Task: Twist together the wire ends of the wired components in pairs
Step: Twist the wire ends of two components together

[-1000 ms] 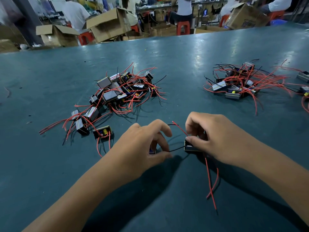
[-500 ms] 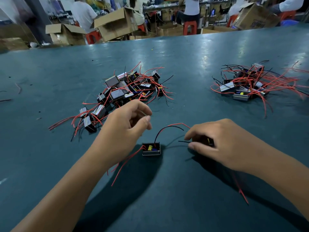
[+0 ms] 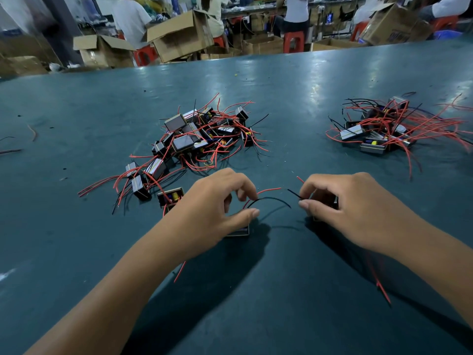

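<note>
My left hand (image 3: 217, 213) curls over one wired component (image 3: 239, 230) on the bench (image 3: 294, 290), pinching its black wire (image 3: 271, 199); my right hand (image 3: 355, 208) grips another component (image 3: 323, 201), its black wire end (image 3: 293, 193) near the first.

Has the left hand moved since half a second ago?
Yes. The left hand moved toward the person, away from the big pile, down onto the component.
</note>
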Available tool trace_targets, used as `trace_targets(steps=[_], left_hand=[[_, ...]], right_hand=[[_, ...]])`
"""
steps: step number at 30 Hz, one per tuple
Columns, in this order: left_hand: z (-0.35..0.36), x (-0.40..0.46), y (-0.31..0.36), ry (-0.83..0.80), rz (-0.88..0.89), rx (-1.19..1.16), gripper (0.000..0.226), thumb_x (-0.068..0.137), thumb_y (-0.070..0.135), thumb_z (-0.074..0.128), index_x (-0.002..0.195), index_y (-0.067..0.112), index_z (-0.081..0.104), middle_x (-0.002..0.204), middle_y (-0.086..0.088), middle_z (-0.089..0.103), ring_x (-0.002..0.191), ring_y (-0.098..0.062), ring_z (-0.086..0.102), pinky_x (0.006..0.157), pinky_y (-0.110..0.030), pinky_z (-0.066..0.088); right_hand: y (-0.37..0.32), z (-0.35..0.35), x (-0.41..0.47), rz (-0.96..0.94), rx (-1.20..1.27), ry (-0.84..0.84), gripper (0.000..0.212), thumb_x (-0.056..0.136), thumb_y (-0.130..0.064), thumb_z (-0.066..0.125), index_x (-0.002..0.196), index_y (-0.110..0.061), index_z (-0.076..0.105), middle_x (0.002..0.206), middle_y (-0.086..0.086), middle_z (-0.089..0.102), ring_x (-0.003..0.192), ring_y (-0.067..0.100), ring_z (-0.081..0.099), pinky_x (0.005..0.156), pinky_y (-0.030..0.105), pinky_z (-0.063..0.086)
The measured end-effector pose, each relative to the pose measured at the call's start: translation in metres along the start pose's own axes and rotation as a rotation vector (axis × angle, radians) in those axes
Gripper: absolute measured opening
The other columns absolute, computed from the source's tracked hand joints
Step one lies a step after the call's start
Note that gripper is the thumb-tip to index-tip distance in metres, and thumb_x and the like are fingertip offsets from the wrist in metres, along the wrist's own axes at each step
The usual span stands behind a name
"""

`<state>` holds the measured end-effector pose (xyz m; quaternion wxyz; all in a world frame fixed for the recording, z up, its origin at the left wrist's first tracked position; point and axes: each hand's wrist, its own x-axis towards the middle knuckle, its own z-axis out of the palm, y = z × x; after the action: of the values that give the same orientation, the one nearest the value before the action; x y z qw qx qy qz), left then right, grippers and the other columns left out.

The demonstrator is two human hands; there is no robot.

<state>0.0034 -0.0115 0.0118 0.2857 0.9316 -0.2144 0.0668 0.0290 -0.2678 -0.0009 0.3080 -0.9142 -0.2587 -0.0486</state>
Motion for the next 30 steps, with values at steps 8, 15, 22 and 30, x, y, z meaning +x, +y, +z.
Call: trace_targets(steps=[8,15,22,30], left_hand=[[0.007,0.016,0.037,-0.040,0.131,0.273,0.036,0.092,0.033,0.069,0.122,0.021,0.053,0.121,0.008,0.057,0.105,-0.012,0.052,0.088,-0.025,0.038],[0.007,0.035,0.043,-0.210,0.001,0.357,0.023,0.097,0.028,0.062,0.118,0.019,0.057,0.113,0.002,0.064,0.106,-0.023,0.057,0.090,-0.041,0.045],[0.014,0.024,0.029,0.113,0.047,0.087,0.012,0.097,0.023,0.063,0.094,0.016,0.073,0.076,0.008,0.065,0.065,-0.006,0.050,0.067,-0.025,0.041],[0.027,0.021,0.031,0.217,0.022,-0.027,0.013,0.096,0.020,0.064,0.084,0.016,0.069,0.062,0.005,0.063,0.054,-0.014,0.048,0.057,-0.032,0.043]], right_hand=[[0.000,0.001,0.002,0.008,0.048,0.005,0.009,0.089,-0.035,0.066,0.081,-0.034,0.064,0.063,-0.011,0.067,0.061,0.007,0.062,0.061,0.025,0.046],[-0.001,0.001,0.001,0.012,0.035,0.052,0.010,0.090,-0.028,0.064,0.080,-0.030,0.064,0.066,-0.008,0.066,0.066,0.008,0.061,0.063,0.026,0.045],[0.000,0.008,0.001,0.100,0.214,0.104,0.011,0.092,-0.021,0.065,0.085,-0.029,0.063,0.070,-0.010,0.071,0.050,0.012,0.062,0.055,0.032,0.052],[-0.003,0.016,0.004,0.117,0.431,0.112,0.008,0.093,-0.026,0.064,0.087,-0.032,0.066,0.069,-0.005,0.070,0.051,0.016,0.057,0.053,0.034,0.046]])
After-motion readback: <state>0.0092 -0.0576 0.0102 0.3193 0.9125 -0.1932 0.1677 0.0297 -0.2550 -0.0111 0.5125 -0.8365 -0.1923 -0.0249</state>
